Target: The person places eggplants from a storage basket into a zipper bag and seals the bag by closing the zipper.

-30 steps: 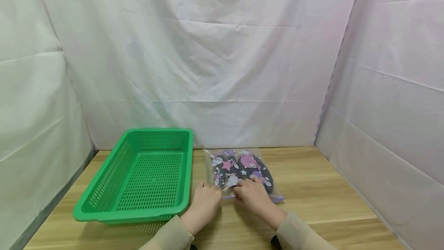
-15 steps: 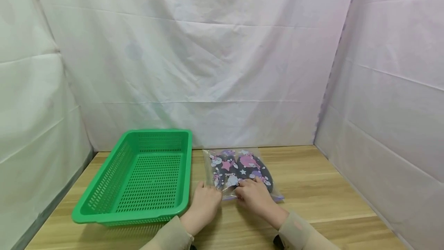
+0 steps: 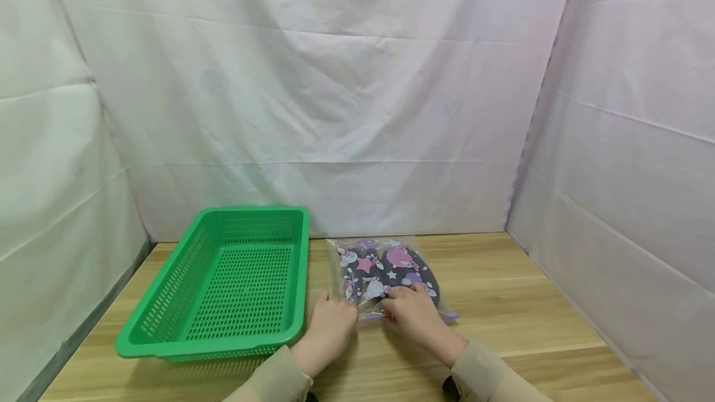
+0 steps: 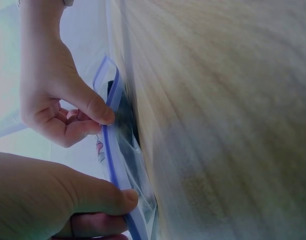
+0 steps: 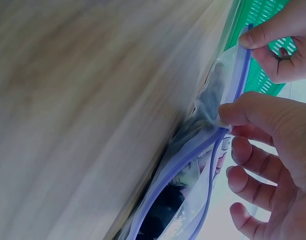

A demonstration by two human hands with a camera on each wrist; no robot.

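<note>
A clear zip bag (image 3: 373,290) with cartoon prints and a purple zip strip (image 4: 110,155) lies flat on the table, something dark inside it. My left hand (image 3: 329,326) pinches the strip near the bag's left corner, thumb on the near side, as the left wrist view shows. Farther right, my right hand (image 3: 416,318) pinches the strip between thumb and index finger, its other fingers loosely bent. In the right wrist view the two purple strips stand together between the hands and part beyond my right hand (image 5: 273,135), where the dark contents (image 5: 160,212) show.
A green perforated plastic basket (image 3: 304,265) stands to the left of the bag, close beside my left hand. Beneath everything is a wooden table (image 3: 503,315). White cloth (image 3: 357,98) hangs behind and at both sides.
My right hand has shifted slightly to the right along the zip strip. My left hand has kept its grip at the left corner, and the bag lies where it was.
</note>
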